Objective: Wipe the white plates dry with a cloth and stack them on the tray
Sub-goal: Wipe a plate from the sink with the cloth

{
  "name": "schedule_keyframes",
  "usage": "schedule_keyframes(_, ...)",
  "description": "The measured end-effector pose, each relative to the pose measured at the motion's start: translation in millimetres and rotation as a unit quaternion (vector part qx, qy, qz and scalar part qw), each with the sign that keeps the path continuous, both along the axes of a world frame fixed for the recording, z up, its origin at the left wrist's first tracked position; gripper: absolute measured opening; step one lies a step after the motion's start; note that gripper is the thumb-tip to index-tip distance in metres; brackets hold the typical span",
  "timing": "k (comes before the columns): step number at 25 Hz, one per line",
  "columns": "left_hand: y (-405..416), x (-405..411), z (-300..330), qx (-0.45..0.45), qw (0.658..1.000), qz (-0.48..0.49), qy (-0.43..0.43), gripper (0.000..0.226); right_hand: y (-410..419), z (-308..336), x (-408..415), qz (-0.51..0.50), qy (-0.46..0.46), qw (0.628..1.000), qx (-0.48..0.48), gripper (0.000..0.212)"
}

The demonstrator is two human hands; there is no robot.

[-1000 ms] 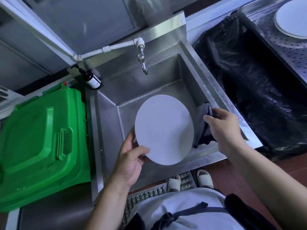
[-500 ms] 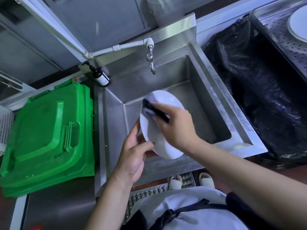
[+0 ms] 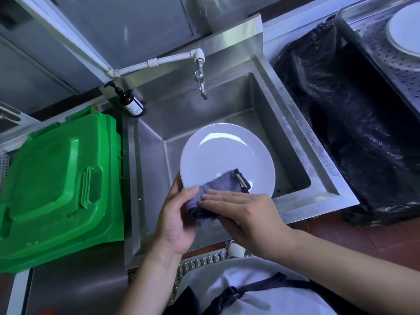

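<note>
White plate (image 3: pixel 227 153) gripped by L hand (image 3: pixel 175 221) — R hand (image 3: pixel 247 214) presses cloth (image 3: pixel 218 189) flat on it.

A round white plate (image 3: pixel 227 155) is held face-up, slightly tilted, over the steel basin. A crumpled grey cloth (image 3: pixel 221 186) is pressed against its rim at 6 o'clock. At 2 o'clock, another white plate (image 3: pixel 405 30) is seen on the perforated tray (image 3: pixel 386 64).

Nothing can be read: the brown pump bottle (image 3: pixel 131 103) at the sink's far left corner carries a white label, its print too small.
</note>
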State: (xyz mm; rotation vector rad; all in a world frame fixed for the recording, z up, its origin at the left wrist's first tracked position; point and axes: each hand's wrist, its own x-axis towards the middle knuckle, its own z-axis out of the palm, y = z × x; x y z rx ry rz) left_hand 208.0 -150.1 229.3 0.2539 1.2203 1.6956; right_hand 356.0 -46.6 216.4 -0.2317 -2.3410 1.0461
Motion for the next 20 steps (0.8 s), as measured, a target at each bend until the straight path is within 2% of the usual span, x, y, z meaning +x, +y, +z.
schedule_keyframes(4,-0.2,3.6,-4.8,-0.013,0.999,0.019,0.038,0.06,6.5,-9.6,23.6,0.011,-0.019,1.0,-0.005,0.034)
schedule_keyframes(11,-6.3,8.8,-10.4,-0.059,0.997,0.017,0.054,0.062,11.0,-33.8,55.7,-0.016,-0.039,0.998,0.039,0.027)
schedule_keyframes(13,-8.6,7.9,-8.4,-0.06,0.996,0.018,0.057,0.062,20.4,-35.1,59.4,-0.009,-0.044,0.999,-0.003,0.028)
schedule_keyframes(14,-9.5,6.8,-6.8,-0.061,0.996,0.019,0.058,0.063,27.4,-33.1,59.7,-0.016,-0.039,0.998,-0.056,0.027)
schedule_keyframes(16,-13.3,3.5,-3.9,-0.068,0.995,0.025,0.066,0.063,46.9,-23.9,53.5,-0.073,-0.023,0.982,-0.172,0.03)
schedule_keyframes(17,-15.1,1.9,-2.5,-0.072,0.995,0.027,0.07,0.062,58.3,-17.4,45.5,-0.115,-0.008,0.977,-0.18,0.03)
schedule_keyframes(19,-17.3,0.4,-0.9,-0.075,0.994,0.025,0.073,0.062,78.0,-1.6,18.7,-0.16,0.026,0.981,-0.107,0.031)
schedule_keyframes(20,-17.6,0.5,0.3,-0.074,0.995,0.02,0.071,0.062,84.0,7.9,1.7,-0.132,0.044,0.989,-0.05,0.032)
